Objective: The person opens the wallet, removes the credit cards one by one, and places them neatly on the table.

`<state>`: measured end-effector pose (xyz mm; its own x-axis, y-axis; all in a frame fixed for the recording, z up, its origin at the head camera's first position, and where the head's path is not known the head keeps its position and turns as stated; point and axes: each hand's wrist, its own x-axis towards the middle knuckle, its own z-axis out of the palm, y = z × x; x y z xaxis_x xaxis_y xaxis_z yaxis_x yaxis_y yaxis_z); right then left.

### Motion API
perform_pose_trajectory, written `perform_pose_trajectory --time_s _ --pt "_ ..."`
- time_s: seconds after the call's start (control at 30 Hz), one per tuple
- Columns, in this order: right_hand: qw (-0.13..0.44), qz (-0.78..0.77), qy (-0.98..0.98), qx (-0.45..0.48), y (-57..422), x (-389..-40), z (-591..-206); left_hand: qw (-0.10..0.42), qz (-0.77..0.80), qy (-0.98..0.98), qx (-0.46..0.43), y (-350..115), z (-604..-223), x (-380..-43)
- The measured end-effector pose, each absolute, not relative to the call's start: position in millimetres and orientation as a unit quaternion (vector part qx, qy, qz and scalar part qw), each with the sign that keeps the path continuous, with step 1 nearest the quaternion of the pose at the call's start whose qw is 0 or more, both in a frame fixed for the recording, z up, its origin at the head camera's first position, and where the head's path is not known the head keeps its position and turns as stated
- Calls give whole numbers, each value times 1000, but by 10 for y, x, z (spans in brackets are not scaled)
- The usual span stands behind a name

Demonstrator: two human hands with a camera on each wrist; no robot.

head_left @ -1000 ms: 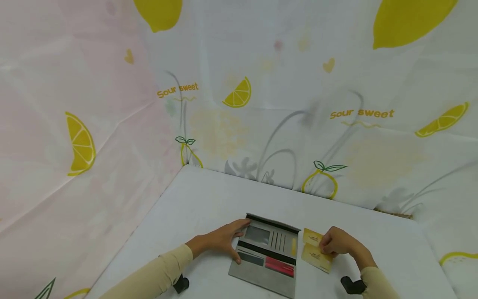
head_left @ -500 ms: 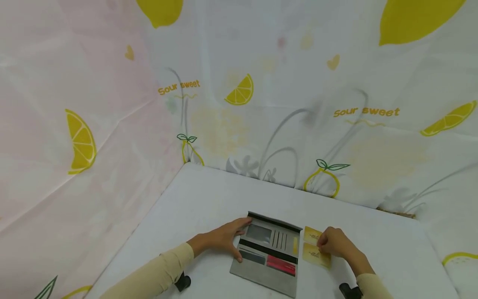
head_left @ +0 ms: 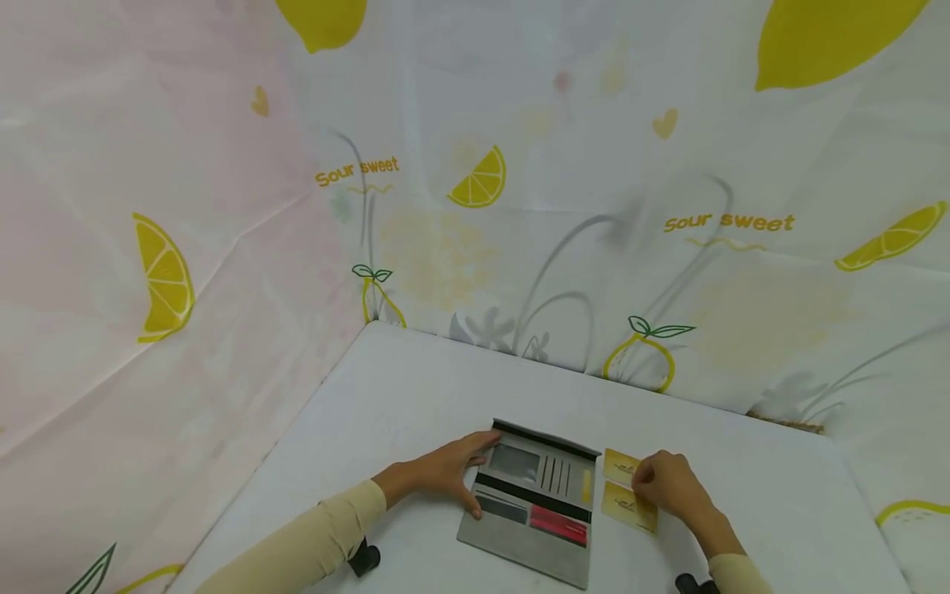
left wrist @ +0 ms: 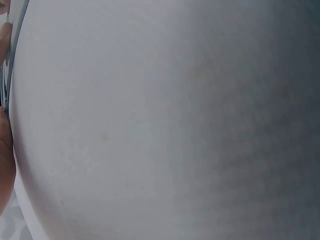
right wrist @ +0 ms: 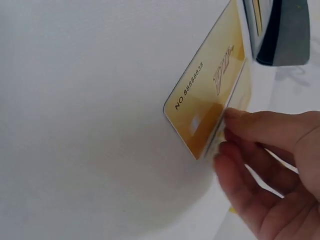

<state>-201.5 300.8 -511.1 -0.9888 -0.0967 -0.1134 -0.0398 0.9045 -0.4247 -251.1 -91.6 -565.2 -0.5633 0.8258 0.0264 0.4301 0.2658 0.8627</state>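
Shifting slightly nearer at wrist (head_left: 718, 532), right hand (head_left: 670, 480) pinching gold cards (head_left: 627, 505) at shared edge, on surface (head_left: 416, 388) right of grey wallet (head_left: 523, 551); left hand (head_left: 438, 472) resting spread along wallet's left edge. Cards risking skewing if pinch dragging unevenly.

Cards (head_left: 627, 505) right of wallet (head_left: 525, 553)

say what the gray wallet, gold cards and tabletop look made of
Wallet: perhaps leather or imitation leather, matte gray; the flat panel looks even and shineless, but no grain shows.
Cards: most likely plastic, glossy; the nearer one has a smooth sheen, crisp printing and a thin, straight edge.
Tabletop: matte white; board or a covering, too plain to tell.
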Motion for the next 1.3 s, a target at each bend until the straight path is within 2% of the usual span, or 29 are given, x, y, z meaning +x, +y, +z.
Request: perform_pose_trajectory --time_s 0.17,0.43,0.63,0.83,1.0,1.3 --pt "2 -226 972 -60 3027 -2036 -5177 226 446 763 410 -907 -5659 -2508" --pt "2 -217 969 -117 3005 -2040 -5225 226 450 759 414 -897 -5637 -2490" --pt "37 -198 972 -117 3020 -2021 -5182 224 441 766 411 -905 -5635 -2499" --pt "79 -165 969 -167 3058 -1928 -5112 223 442 765 411 -926 -5630 -2504" --pt "116 -160 968 -156 3055 -1846 -5095 218 443 764 415 -919 -5627 -2505" --pt "128 -175 963 -160 3082 -1841 -5090 218 442 766 413 -909 -5635 -2509"
